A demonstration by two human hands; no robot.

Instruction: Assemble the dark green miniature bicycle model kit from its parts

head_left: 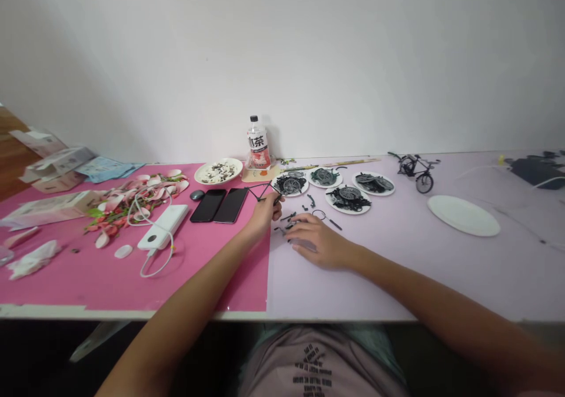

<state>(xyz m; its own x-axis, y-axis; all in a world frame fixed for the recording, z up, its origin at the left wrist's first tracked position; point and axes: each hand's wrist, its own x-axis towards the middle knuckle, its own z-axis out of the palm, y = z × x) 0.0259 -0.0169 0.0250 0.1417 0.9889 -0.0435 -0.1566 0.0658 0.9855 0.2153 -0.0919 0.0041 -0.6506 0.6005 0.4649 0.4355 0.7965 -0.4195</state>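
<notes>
My left fingers (276,207) clamp a black frame (259,198); my right fingers (303,226), parted, seem to touch small parts (289,217); one careless sweep could scatter them toward the surface (344,300) edge nearest me.

matt plastic-looking frame (259,197), bicycle parts (351,194) of similar matt plastic, smooth plate (463,215) with low sheen, glossy glass-like phones (208,206), smooth plastic power bank (164,226), clear plastic bottle (258,146), paper-card boxes (58,164), smooth counter (397,285), matt wall (335,61), cloth shirt (282,364)
</notes>
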